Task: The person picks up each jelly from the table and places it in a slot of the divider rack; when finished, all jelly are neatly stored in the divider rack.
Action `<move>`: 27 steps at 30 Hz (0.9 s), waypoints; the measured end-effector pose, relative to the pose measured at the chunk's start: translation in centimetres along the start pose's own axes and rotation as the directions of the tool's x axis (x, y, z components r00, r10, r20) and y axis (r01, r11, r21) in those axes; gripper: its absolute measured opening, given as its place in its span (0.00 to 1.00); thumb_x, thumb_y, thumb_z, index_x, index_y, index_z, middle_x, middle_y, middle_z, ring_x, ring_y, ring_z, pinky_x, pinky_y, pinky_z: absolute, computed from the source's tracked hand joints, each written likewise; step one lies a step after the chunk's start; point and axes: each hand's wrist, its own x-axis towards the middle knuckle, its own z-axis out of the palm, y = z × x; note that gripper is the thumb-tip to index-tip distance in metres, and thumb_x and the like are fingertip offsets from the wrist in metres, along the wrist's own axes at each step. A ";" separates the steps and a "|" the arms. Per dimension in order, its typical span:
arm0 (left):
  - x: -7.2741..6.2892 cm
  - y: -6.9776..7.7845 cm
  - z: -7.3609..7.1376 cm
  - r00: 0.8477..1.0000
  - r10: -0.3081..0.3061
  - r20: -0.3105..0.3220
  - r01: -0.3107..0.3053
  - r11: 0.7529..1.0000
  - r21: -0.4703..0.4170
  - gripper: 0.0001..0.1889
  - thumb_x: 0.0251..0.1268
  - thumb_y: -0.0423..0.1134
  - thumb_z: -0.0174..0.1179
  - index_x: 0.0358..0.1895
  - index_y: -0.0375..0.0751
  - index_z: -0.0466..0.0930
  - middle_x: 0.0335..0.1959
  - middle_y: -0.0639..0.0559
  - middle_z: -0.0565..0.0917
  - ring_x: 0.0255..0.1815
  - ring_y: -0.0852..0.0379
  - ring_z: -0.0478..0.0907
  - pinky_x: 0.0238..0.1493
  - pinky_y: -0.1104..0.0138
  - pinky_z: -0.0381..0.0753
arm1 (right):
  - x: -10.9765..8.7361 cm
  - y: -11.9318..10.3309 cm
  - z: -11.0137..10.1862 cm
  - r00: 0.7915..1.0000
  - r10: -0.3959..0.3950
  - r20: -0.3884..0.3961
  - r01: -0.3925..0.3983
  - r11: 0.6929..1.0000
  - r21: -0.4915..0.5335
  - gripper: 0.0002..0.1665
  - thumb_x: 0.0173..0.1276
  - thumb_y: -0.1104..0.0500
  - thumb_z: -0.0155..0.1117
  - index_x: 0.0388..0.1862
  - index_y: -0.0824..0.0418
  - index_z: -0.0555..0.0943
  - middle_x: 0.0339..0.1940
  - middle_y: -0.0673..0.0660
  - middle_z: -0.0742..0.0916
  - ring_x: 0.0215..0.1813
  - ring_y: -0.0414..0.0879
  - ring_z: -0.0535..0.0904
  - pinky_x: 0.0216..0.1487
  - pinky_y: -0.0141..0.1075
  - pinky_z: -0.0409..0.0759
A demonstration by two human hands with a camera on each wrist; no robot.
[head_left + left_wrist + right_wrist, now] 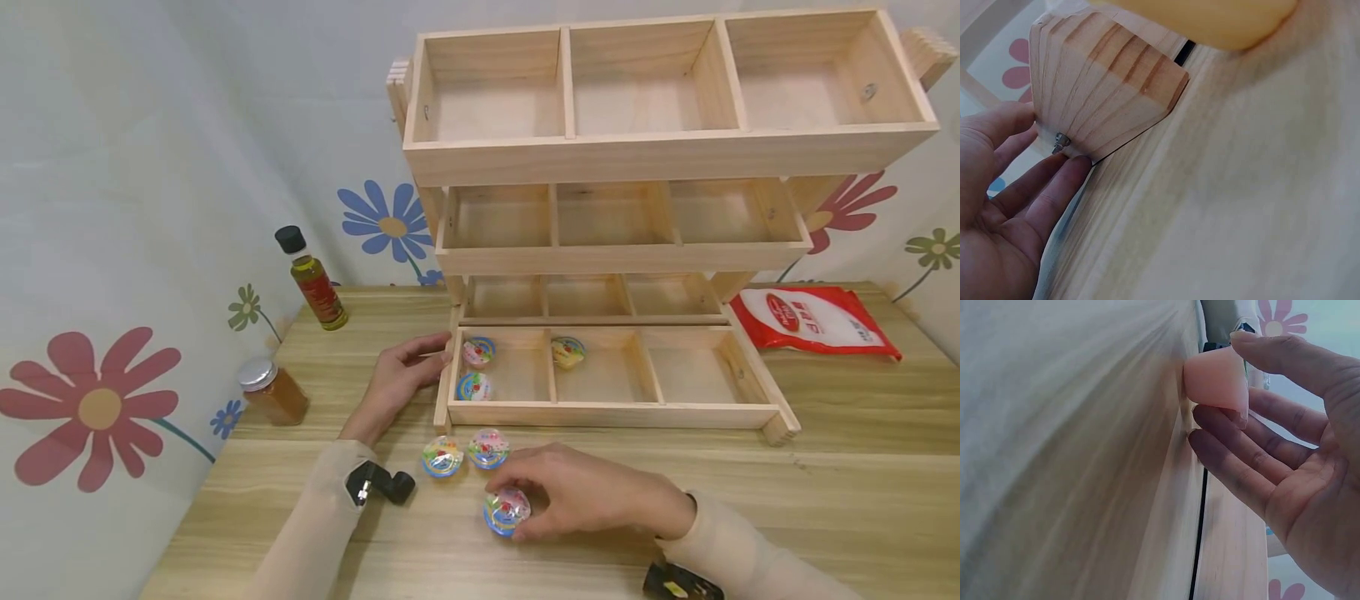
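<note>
In the head view my right hand [577, 492] has its thumb and fingers about a jelly cup [507, 511] with a printed lid, low over the table front. The right wrist view shows this cup's pink side [1216, 380], thumb at the lid rim and fingers at the other side. Two more jelly cups, one yellowish [442, 457] and one pink [488, 449], sit just beyond. My left hand [401, 379] rests its fingertips against the left side of the wooden shelf [615, 417], near a small screw [1060, 142] in the left wrist view.
Its bottom tray has two jelly cups in the left compartment and one yellow cup [568, 352] in the middle one. Three more divided tiers rise above. An oil bottle [317, 287] and a spice jar [273, 392] stand left; a red-and-white bag [813, 320] lies right.
</note>
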 end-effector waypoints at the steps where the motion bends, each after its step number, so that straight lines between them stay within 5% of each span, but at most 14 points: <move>1: 0.0 -0.1 0.0 1.000 -0.001 0.000 0.001 1.000 0.002 0.22 0.75 0.36 0.68 0.68 0.34 0.82 0.64 0.36 0.82 0.56 0.51 0.86 0.54 0.63 0.89 | 0.0 0.0 0.0 1.000 0.003 -0.002 -0.003 1.000 0.003 0.24 0.66 0.58 0.81 0.59 0.58 0.85 0.50 0.43 0.85 0.49 0.32 0.77 0.55 0.28 0.82; 9: 0.0 -0.1 0.0 1.000 0.001 0.003 -0.001 1.000 -0.005 0.22 0.75 0.36 0.68 0.68 0.33 0.81 0.64 0.35 0.82 0.56 0.52 0.86 0.55 0.63 0.89 | -0.5 -0.6 -1.6 0.994 0.107 -0.030 -0.105 0.993 0.052 0.24 0.67 0.56 0.80 0.60 0.57 0.85 0.48 0.41 0.85 0.49 0.33 0.80 0.55 0.32 0.85; 27: 0.0 -0.2 -0.1 1.000 0.011 -0.004 -0.011 1.000 0.015 0.22 0.75 0.37 0.69 0.68 0.34 0.82 0.64 0.36 0.83 0.56 0.52 0.86 0.55 0.64 0.89 | -1.3 0.2 -4.7 0.976 0.156 -0.150 -0.147 0.987 0.067 0.25 0.66 0.57 0.82 0.59 0.62 0.85 0.47 0.46 0.88 0.50 0.39 0.85 0.55 0.36 0.88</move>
